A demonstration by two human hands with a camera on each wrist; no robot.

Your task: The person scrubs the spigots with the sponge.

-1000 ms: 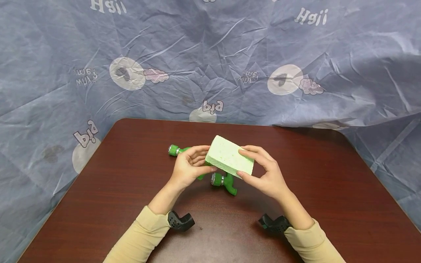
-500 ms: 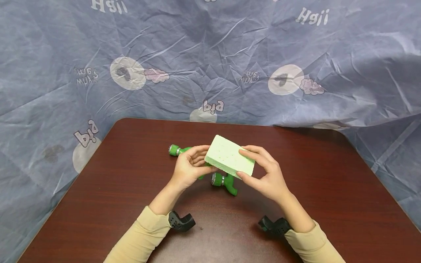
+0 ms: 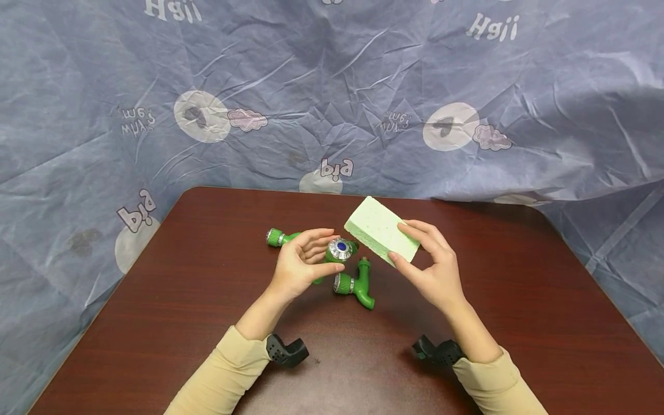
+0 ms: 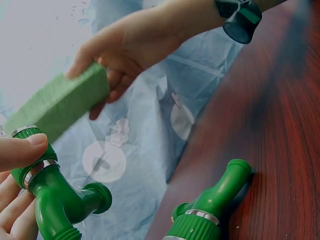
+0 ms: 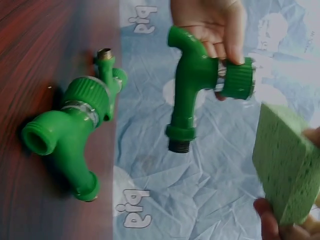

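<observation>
My left hand [image 3: 298, 262] grips a green tap [image 5: 190, 90] by its ribbed knob, holding it up above the table. The knob's silver end with a blue centre [image 3: 340, 248] faces the head camera. In the right wrist view the tap's threaded end points down. Pinched between the thumb and fingers of my right hand [image 3: 433, 268] is a pale green sponge [image 3: 381, 227], a thick rectangular block held tilted. The sponge is just right of the tap's knob, with a small gap between them in the head view.
A second green tap [image 3: 360, 285] lies on the dark red wooden table [image 3: 498, 300] below the hands. Another green tap [image 3: 275, 237] lies farther left, partly hidden behind my left hand. A printed blue-grey cloth [image 3: 332, 86] hangs behind the table.
My right hand has moved the sponge up and to the right, off the front of the tap's knob, which now shows. The left hand has stayed almost still.
</observation>
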